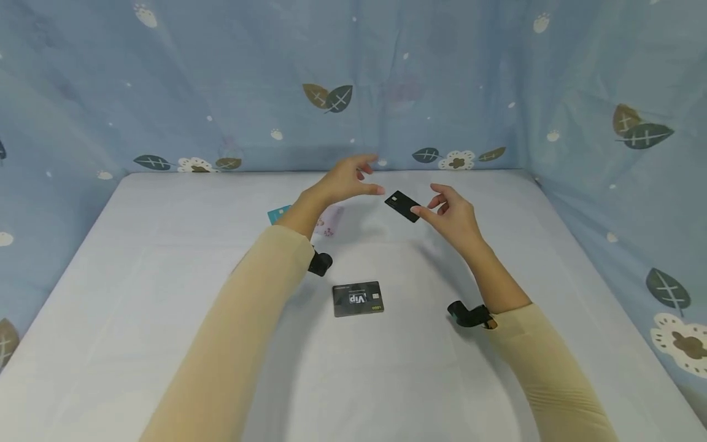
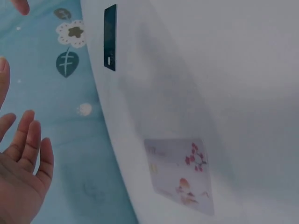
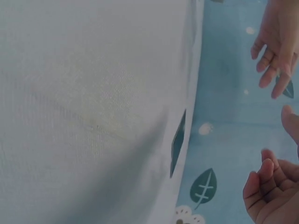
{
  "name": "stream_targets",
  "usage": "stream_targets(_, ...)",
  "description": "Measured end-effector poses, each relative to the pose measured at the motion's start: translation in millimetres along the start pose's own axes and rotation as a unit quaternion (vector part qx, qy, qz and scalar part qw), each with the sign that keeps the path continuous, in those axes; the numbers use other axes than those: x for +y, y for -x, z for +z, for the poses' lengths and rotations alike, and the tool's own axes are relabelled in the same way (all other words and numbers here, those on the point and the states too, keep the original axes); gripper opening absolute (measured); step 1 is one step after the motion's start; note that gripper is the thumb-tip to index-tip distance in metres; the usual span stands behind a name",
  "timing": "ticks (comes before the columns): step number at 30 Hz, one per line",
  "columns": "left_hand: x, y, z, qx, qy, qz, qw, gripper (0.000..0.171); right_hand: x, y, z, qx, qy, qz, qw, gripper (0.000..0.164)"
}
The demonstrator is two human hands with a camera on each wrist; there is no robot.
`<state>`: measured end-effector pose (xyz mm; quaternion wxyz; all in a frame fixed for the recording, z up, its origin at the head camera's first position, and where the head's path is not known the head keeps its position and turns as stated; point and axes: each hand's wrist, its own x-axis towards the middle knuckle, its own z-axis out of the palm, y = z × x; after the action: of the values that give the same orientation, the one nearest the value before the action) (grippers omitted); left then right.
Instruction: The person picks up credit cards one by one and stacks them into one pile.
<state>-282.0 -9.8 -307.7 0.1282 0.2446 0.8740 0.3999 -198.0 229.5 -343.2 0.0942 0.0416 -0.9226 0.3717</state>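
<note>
My left hand point(image 1: 345, 179) is raised over the far part of the table, fingers parted and bent loosely, holding nothing. Facing it, my right hand point(image 1: 450, 215) has its thumb tip overlapping a corner of a black chip card point(image 1: 402, 205) in the head view. From the right wrist view, that black card point(image 3: 177, 144) stands clear of my right hand point(image 3: 273, 191), so the fingers hold nothing. In the left wrist view the black card point(image 2: 110, 39) also appears apart from my left hand point(image 2: 23, 172). I cannot tell whether it lies flat.
A dark "Vip" card point(image 1: 358, 299) lies mid-table. Beyond my left forearm lie a pale floral card point(image 1: 331, 220) and a teal card point(image 1: 278, 213), both partly hidden in the head view. Blue patterned cloth point(image 1: 248, 92) rises behind the white table point(image 1: 182, 258).
</note>
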Motion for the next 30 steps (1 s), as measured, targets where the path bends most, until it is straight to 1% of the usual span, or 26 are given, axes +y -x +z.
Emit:
stream_targets(6, -6.1, -14.8, 5.7, 0.010, 0.013, -0.007, 0.9998, 0.079, 4, -10, 0, -0.010, 0.008, 0.020, 1.000, 0.070)
stream_targets(12, -13.2, -27.9, 19.5, 0.013, 0.005, -0.012, 0.9998, 0.077, 11, -22, -5, -0.026, 0.029, 0.058, 0.998, 0.073)
stream_targets(16, -20.2, -31.1, 29.4, 0.012, 0.003, -0.030, 0.9995, 0.077, 17, -29, 0, -0.046, 0.038, 0.079, 0.995, 0.073)
stream_targets(18, -23.7, -31.8, 34.2, 0.013, 0.000, -0.044, 0.9989, 0.077, 20, -33, 4, -0.056, 0.043, 0.090, 0.993, 0.074)
stream_targets(20, -26.9, -32.4, 39.5, 0.014, -0.010, -0.057, 0.9982, 0.076, 22, -36, 10, -0.070, 0.046, 0.100, 0.991, 0.074)
stream_targets(24, -27.1, -30.4, 51.7, 0.002, -0.037, -0.087, 0.9956, 0.076, 28, -39, 20, -0.097, 0.055, 0.121, 0.986, 0.074)
stream_targets(27, -25.0, -30.4, 61.2, -0.005, -0.057, -0.106, 0.9928, 0.074, 32, -41, 26, -0.121, 0.068, 0.136, 0.981, 0.075)
stream_targets(30, -25.9, -34.1, 71.6, -0.002, -0.091, -0.125, 0.9880, 0.072, 35, -43, 31, -0.137, 0.081, 0.148, 0.976, 0.076)
